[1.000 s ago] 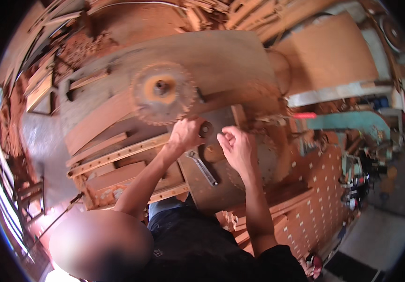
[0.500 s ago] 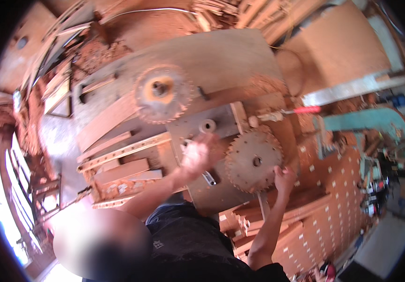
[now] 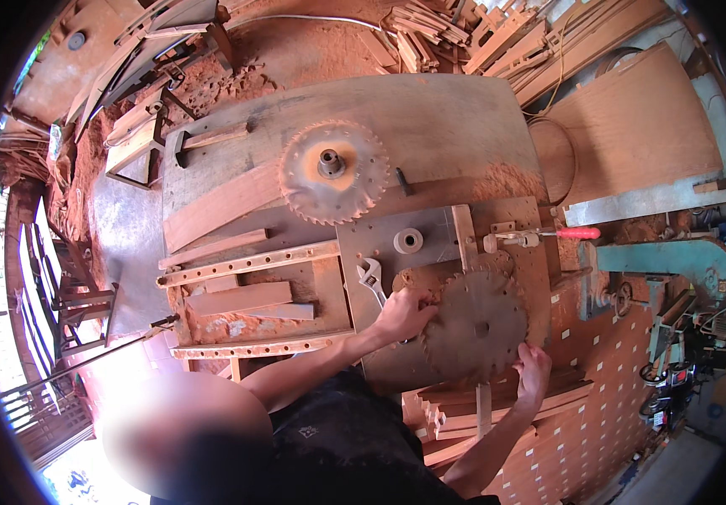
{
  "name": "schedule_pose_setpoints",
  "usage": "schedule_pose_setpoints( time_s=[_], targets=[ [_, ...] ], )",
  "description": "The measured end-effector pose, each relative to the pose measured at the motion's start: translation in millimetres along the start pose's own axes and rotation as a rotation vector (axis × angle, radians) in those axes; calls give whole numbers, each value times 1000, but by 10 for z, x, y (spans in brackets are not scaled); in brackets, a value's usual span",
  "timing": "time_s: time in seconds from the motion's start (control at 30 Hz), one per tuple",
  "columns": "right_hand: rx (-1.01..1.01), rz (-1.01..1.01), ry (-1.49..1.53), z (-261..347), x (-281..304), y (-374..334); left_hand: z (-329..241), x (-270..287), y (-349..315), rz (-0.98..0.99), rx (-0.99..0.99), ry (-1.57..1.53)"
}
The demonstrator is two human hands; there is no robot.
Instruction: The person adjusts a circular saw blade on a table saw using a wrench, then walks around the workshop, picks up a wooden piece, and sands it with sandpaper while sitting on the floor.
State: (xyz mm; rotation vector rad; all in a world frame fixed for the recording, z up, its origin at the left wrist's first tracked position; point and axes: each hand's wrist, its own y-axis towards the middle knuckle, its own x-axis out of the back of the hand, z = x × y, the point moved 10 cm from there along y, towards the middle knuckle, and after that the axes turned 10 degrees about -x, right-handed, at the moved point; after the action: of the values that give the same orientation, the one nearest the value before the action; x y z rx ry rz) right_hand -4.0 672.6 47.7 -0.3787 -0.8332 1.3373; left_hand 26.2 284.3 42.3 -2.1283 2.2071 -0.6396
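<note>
A toothed circular saw blade [image 3: 472,330] with a hole in its middle lies or is held low over the right part of the metal-topped workbench. My right hand [image 3: 534,369] pinches its lower right edge. My left hand [image 3: 405,315] has its fingers closed at the blade's left edge; the fingertips are partly hidden. Just left of that hand lies an adjustable wrench [image 3: 370,274]. Behind it a metal ring collar [image 3: 408,241] sits on the plate. A second saw blade [image 3: 316,187], orange around its centre, lies farther back with a metal hub [image 3: 330,163] standing on it.
A hammer [image 3: 211,140] lies at the bench's far left, and a small dark bolt-like piece [image 3: 402,182] beside the second blade. A wooden frame with drilled rails [image 3: 253,263] holds offcuts. A red-handled clamp [image 3: 577,233] and a green machine [image 3: 666,259] stand at right.
My left hand has come down and right from near the wrench to the blade's edge. The blade and my right hand have shifted slightly in the picture, as has the whole view.
</note>
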Motion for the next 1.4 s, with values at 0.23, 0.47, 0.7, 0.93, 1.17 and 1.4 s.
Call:
schedule_pose_setpoints(
  time_s=[0.23,0.47,0.7,0.93,1.17,1.4],
  targets=[
    [126,144,-94,859,-1079,-1075,-164,1308,-677,-33,-7,-528],
    [318,446,-192,2013,-3244,-531,189,3183,-212,-373,-63,-350],
    [385,469,-284,2424,-4409,175,1012,3883,434,-475,22,-313],
    [338,477,-287,2345,-4609,397,1314,3940,628,-455,20,-396],
    [324,459,-304,2328,-4609,403,1312,3959,663,-457,56,-386],
    [327,402,-358,2302,-4623,455,1443,3968,702,-492,99,-292]
  ],
)
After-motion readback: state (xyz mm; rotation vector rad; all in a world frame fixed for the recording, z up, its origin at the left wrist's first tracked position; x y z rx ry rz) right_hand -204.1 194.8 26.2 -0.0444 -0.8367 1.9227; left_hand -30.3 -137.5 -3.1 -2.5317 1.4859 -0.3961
